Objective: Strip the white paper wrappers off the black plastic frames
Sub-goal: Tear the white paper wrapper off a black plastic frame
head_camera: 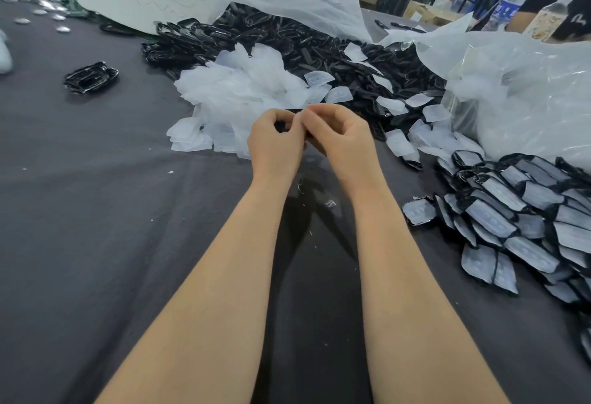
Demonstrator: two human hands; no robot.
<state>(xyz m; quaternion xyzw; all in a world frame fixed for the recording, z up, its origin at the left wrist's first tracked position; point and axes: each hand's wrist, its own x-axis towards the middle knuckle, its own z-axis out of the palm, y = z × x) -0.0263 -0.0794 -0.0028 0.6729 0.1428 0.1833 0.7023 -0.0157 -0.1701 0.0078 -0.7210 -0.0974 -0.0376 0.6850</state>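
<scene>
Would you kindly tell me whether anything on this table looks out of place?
Loose white wrappers lie scattered over the black frame pile, away from the wrapper heap, and one clump of frames sits alone at left.

Grey-clothed table (96,211), black frames (287,39), white wrappers (236,90)

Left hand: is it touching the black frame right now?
Touching. The head view shows the left hand with fingers curled round the black frame; the right hand grips it too.
</scene>
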